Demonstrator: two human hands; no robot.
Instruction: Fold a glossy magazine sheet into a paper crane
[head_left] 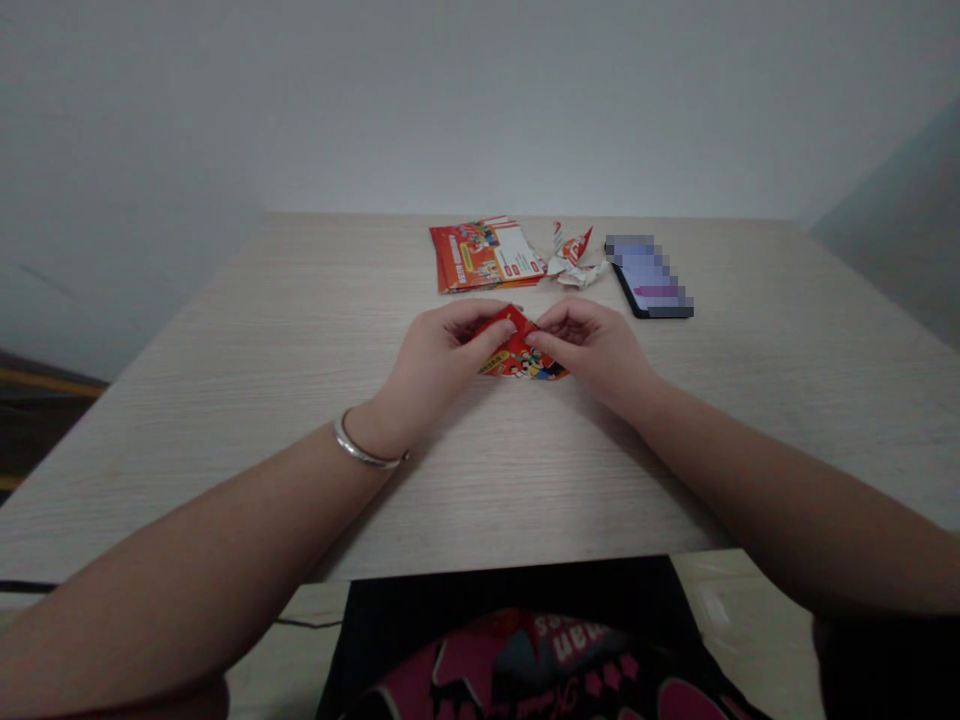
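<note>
A small red printed paper [521, 357], folded into a pointed shape, lies on the wooden table [300, 330] between my two hands. My left hand [435, 360] curls over its left side, thumb pressed on the top fold. My right hand [592, 350] pinches the right side with thumb and fingers bent. A silver bangle [364, 452] circles my left wrist. Much of the paper is hidden under my fingers.
Behind my hands lie a stack of red and white printed sheets [484, 255], a small crumpled folded paper piece [574, 258] and a phone [649, 278] with its screen lit. The table's front edge runs just above my lap.
</note>
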